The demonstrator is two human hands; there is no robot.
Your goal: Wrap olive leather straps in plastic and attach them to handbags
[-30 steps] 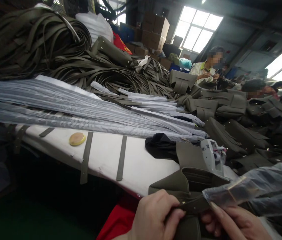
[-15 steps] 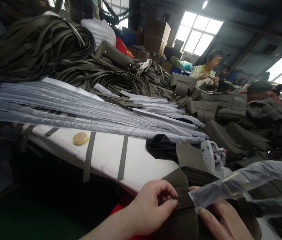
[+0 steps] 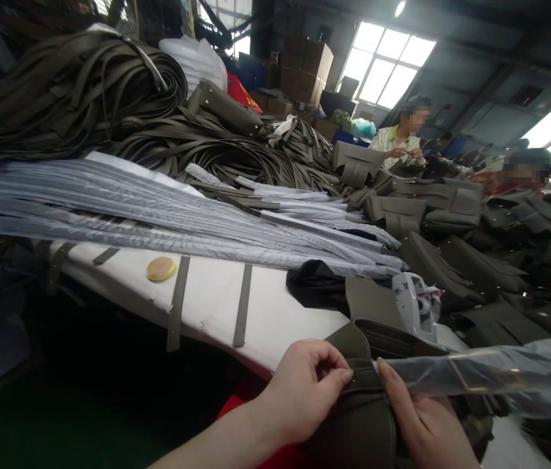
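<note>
An olive-green bag (image 3: pixel 348 426) lies before me at the table's near edge, its flap turned up. My left hand (image 3: pixel 305 391) is closed in a pinch, thumb and forefinger at a narrow band across the bag. Facing it, my right hand (image 3: pixel 424 417) grips the end of a strap wrapped in clear plastic (image 3: pixel 549 371), the thumb lying on top where the strap meets the band. A gold buckle frame (image 3: pixel 475 370) shows through the plastic. My right hand's lower fingers are hidden behind the bag and strap.
Wrapped straps (image 3: pixel 158 215) lie across the white table (image 3: pixel 285 319), with coiled olive straps (image 3: pixel 84 98) behind. A round yellow-edged tape roll (image 3: pixel 161 268), a black cloth (image 3: pixel 315 286) and a white plastic holder (image 3: pixel 415 306) lie nearer. Bags (image 3: pixel 451 202) pile up rightward; a co-worker (image 3: pixel 397 143) sits beyond.
My right thumb has moved up onto the strap's end beside the band. The wrapped strap has swung lower and lies flatter. My left hand has shifted slightly, still pinching.
</note>
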